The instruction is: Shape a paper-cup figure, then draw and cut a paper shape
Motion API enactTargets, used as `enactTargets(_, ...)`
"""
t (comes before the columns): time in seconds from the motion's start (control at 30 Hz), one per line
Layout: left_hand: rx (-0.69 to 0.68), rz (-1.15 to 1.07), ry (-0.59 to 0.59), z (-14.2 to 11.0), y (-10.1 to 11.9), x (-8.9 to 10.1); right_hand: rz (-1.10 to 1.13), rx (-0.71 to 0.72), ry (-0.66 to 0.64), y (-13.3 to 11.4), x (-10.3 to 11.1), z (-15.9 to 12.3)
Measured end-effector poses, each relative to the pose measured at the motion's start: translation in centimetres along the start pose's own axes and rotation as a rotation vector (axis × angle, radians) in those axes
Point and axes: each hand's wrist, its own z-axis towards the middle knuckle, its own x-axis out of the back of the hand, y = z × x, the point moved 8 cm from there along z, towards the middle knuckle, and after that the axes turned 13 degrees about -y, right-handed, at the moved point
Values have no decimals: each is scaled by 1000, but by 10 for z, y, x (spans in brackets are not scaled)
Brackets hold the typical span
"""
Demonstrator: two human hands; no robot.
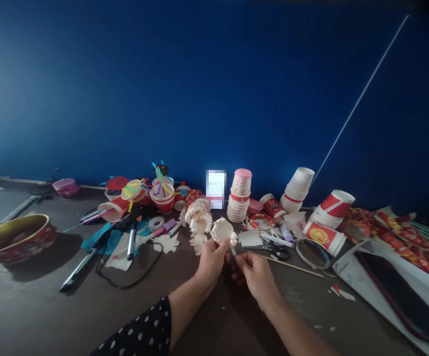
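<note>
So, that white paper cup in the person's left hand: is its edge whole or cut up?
Cut up: the white paper cup has its edge snipped into curled, petal-like strips, and the left hand grips it from below.

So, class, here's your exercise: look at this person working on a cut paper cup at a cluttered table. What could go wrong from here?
The cut paper cup in the left hand has thin curled strips that could crease or tear if gripped too firmly. The right hand works right beside them, so a slip might bend them. The wooden skewer and black-handled scissors lie close to the right hand, and could perhaps be snagged or knocked.
</note>
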Motion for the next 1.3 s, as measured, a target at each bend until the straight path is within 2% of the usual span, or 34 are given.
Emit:
enactTargets(0.27, -6, 39, -17, -2, 4, -4, -194, 60, 43, -8, 4, -1)
enactTargets(0.57, 65, -84, -4, -4, -1, -6, -190, 66, 83, -7, 6, -1)
enactTargets(0.77, 70, -177, -81, -3, 0, -13, -160, 90, 88, -7, 6, -1)
enactTargets(0.97, 113, -281, -105, -4, -6, -14, -176, 92, 93, -10, 6, -1)
enactTargets(1.17, 119, -426, -258, -8, -5, -29, -135, 71, 156, -9, 12, -3)
enactTargets(1.3, 133, -449, -253, -9, -8, -29, -145, 82, 145, -9, 12, -2)
